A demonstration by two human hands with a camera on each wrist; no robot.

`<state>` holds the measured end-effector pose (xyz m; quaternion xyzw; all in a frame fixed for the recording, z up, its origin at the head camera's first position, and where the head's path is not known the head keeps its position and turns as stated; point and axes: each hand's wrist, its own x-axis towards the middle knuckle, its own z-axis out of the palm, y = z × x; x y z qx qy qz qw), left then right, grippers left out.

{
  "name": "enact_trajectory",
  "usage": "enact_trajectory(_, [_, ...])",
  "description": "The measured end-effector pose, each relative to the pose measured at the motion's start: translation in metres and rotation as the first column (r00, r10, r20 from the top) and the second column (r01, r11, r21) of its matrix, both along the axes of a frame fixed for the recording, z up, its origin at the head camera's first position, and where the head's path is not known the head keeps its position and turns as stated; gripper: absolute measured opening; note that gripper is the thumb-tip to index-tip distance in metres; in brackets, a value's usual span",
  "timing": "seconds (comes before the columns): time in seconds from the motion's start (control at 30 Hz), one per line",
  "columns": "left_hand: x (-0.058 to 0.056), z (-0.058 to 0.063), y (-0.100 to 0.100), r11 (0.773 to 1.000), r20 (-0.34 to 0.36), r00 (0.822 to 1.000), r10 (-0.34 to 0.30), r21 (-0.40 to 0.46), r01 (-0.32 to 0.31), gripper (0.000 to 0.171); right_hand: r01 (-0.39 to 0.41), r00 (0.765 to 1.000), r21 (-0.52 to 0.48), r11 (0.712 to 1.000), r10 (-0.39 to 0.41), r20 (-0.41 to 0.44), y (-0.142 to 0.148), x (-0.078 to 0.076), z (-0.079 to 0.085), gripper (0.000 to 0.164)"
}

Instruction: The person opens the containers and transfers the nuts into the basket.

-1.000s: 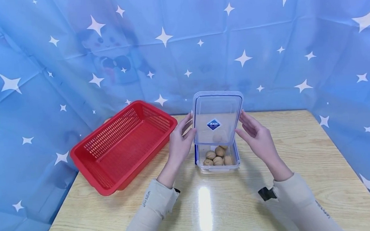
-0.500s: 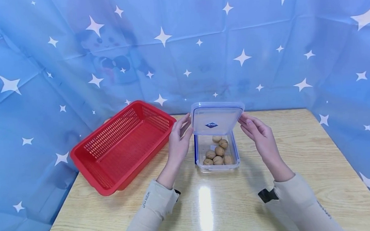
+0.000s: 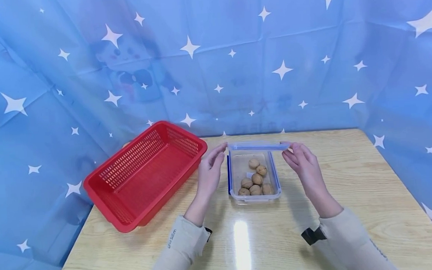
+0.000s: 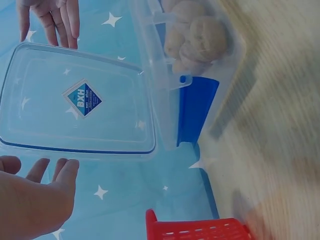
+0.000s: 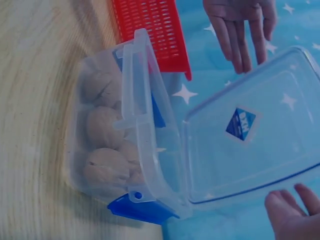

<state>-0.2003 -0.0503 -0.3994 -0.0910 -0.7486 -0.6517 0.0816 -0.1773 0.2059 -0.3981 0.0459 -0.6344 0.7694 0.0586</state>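
Observation:
A clear plastic food container [image 3: 255, 198] sits on the table with several walnuts [image 3: 256, 178] inside. Its transparent blue-edged lid [image 3: 257, 147] is raised at the far end, almost edge-on in the head view. My left hand [image 3: 209, 174] has its fingertips right at the lid's left edge. On the other side, my right hand [image 3: 306, 166] has its fingertips at the right edge. Both hands show extended, loose fingers in the left wrist view, with the lid [image 4: 35, 110] between them. A blue clip flap [image 4: 197, 107] hangs down from the container's side.
A red perforated plastic basket [image 3: 144, 178] stands on the left of the wooden table [image 3: 360, 192], beside my left hand. A blue curtain [image 3: 212, 69] with white stars hangs behind the table.
The lid has tilted from upright, label facing me, back and down until nearly edge-on. Both hands stay at its sides as it tilts; more walnuts are now visible in the container.

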Motion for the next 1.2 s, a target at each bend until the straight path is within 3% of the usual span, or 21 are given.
enact_trajectory(0.3, [-0.001,-0.009,-0.003,0.999,0.086,0.996,0.024,0.036,-0.028,0.038,-0.068,0.995,0.001,0.998,0.068,0.075,0.001,0.003,-0.008,0.03])
enact_trajectory(0.57, [0.004,-0.014,-0.006,0.999,0.198,0.98,-0.011,0.032,0.005,0.043,-0.103,0.991,-0.063,0.993,0.108,0.079,0.006,0.012,-0.013,0.052])
enact_trajectory(0.73, [0.006,-0.018,-0.003,0.998,0.203,0.978,-0.048,0.059,0.037,0.042,-0.103,0.993,-0.052,0.993,0.106,0.055,0.008,0.014,-0.015,0.05])
enact_trajectory(0.93, [0.009,-0.018,0.001,0.994,0.203,0.976,-0.077,0.086,0.061,0.043,-0.102,0.994,-0.12,0.988,0.106,0.027,0.014,0.016,-0.019,0.048])
enact_trajectory(1.2, [0.009,-0.018,0.011,0.988,0.178,0.975,-0.13,0.1,0.114,0.046,-0.038,0.996,-0.034,0.999,0.04,0.076,0.026,0.018,-0.024,0.043])
